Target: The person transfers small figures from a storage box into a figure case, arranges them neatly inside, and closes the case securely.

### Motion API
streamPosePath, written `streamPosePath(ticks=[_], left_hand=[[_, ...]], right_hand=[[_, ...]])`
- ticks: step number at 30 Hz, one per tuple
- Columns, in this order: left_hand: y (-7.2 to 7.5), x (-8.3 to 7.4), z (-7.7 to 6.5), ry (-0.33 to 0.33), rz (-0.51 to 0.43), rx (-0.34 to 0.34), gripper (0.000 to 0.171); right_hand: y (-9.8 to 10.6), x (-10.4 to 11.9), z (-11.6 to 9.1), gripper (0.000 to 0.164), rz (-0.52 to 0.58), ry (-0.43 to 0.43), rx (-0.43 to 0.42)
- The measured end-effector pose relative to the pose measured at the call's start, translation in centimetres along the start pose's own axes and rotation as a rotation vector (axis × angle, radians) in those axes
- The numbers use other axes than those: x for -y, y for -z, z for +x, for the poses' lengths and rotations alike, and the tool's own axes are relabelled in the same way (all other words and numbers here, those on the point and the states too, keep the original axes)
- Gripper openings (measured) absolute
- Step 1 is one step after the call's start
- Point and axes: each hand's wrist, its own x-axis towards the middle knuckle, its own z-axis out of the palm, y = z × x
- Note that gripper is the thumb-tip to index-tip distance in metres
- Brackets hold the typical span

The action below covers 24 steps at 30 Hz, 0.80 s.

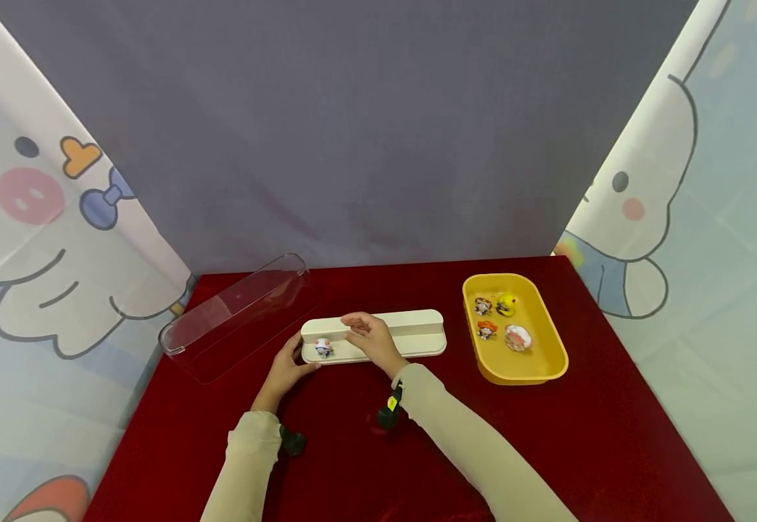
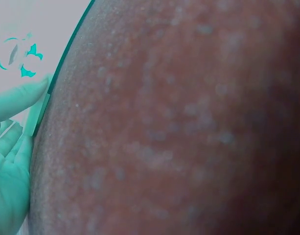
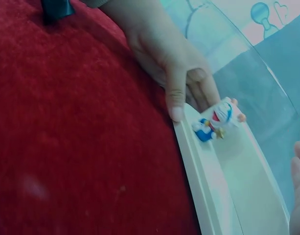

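Note:
A long cream display base (image 1: 418, 335) with a raised step along its back lies on the red cloth. My left hand (image 1: 285, 370) holds its left end, thumb on the near edge and fingers round the far side. On the base, close to that hand, stands a small blue-and-white cartoon figurine (image 3: 212, 122). My right hand (image 1: 373, 341) is over the middle of the base, fingers extended and nothing visible in them. The left wrist view is mostly a red blur, with the left thumb (image 2: 22, 98) at the base's edge.
Right of the base sits a yellow tray (image 1: 551, 360) with several small figurines, among them a yellow one (image 1: 506, 304). A clear plastic cover (image 1: 235, 319) lies at an angle on the left. A grey backdrop (image 1: 378, 145) rises behind the table.

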Motion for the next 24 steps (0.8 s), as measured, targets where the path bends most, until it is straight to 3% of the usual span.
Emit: streamPosePath(ticks=[3,6,11,24], left_hand=[[0.1,-0.1,0.0,0.005,0.005,0.005,0.087],[0.0,1.4,0.4,-0.002,-0.007,-0.004,0.088],[0.0,1.6,0.4,-0.025,0.007,-0.001,0.088],[0.0,1.5,0.2,0.005,-0.027,-0.001,0.089]], right_hand=[[0.8,0.1,-0.3,0.034,0.003,-0.001,-0.010],[1.6,0.2,-0.7,0.034,0.005,0.005,-0.033],[2.9,0.2,-1.4,0.035,0.013,-0.005,-0.065],[6.3,1.1,-2.9,0.036,-0.013,0.031,-0.133]])
